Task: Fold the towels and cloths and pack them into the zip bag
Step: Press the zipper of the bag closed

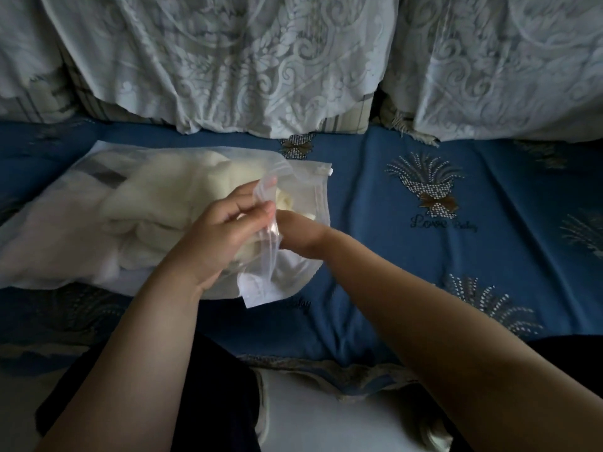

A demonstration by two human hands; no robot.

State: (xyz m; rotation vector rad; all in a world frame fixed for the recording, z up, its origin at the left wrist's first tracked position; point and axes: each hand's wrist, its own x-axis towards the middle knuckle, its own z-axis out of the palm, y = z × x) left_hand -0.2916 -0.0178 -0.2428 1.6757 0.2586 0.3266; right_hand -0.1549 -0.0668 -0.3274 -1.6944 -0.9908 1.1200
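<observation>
A frosted zip bag [65, 230] lies on the blue sofa seat, stuffed with cream and white cloths [156, 194] that show through the plastic. Its mouth faces right, with a white slider [329, 172] at the far end of the zip. My left hand [222, 233] pinches the upper lip of the mouth and lifts it. My right hand [301, 233] reaches into the opening; its fingers are hidden inside behind the plastic, against a cream cloth [287, 199].
The blue patterned seat cover [456, 256] stretches to the right of the bag. Cushions draped in white lace [228, 66] stand along the back. My dark-clothed knees and a white floor patch [326, 412] are at the bottom.
</observation>
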